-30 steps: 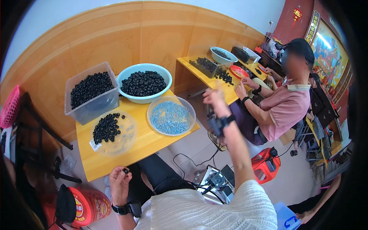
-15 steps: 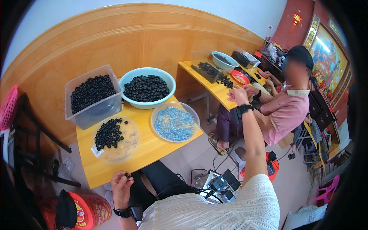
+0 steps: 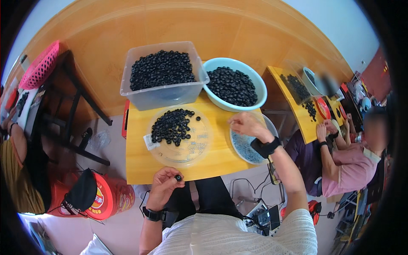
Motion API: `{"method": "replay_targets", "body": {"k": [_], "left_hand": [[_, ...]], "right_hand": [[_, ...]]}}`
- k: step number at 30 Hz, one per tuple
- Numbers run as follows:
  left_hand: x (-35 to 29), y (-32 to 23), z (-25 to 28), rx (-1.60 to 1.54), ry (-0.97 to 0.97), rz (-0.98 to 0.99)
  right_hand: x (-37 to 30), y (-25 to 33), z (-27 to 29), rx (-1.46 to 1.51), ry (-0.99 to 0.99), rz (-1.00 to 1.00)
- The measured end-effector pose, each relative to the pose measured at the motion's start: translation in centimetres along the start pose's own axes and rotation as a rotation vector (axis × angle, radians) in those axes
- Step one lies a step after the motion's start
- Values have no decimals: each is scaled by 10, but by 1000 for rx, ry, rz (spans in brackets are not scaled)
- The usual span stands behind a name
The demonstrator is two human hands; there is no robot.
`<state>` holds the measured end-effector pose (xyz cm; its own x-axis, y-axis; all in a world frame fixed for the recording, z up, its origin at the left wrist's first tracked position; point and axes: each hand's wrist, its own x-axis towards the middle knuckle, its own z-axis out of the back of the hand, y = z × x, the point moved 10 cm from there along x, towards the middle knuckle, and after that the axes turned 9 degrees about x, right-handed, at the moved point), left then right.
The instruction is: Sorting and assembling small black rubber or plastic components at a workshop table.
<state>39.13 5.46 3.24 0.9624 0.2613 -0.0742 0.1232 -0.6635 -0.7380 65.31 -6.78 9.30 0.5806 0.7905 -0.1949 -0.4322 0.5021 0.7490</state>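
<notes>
My left hand (image 3: 163, 187), at the table's near edge, pinches a small black ring-shaped piece (image 3: 178, 177) between thumb and forefinger. My right hand (image 3: 247, 125) hangs over the left rim of the round dish (image 3: 268, 127) of thin light-blue pieces (image 3: 246, 146). Its fingers are bent together; whether anything is between them is too small to make out. Left of that dish, a clear round lid (image 3: 193, 155) carries a loose pile of black ring-shaped pieces (image 3: 172, 126).
Behind stand a clear plastic bin (image 3: 163, 100) and a light-blue basin (image 3: 259, 91), both full of black pieces. A co-worker in a pink shirt (image 3: 352, 172) sits at another yellow table (image 3: 293, 108) on the right. A red tub (image 3: 112, 197) and dark chair (image 3: 78, 102) stand left.
My view has swung to the right-hand side less, centring my table. My right hand has come down from the raised, outstretched position to the blue pieces' dish. My left hand still holds the black ring-shaped piece.
</notes>
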Motion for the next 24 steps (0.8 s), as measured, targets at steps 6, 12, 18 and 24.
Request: {"method": "replay_targets", "body": {"k": [6, 12, 18, 24], "left_hand": [[4, 8, 20, -62, -28, 9], [8, 3, 33, -67, -54, -1], [11, 9, 32, -40, -61, 49], [7, 10, 28, -18, -61, 41]], "right_hand": [[70, 32, -50, -228, -90, 156], [75, 23, -58, -346, -141, 157], [63, 30, -74, -507, -170, 201], [60, 25, -89, -670, -228, 247]]}}
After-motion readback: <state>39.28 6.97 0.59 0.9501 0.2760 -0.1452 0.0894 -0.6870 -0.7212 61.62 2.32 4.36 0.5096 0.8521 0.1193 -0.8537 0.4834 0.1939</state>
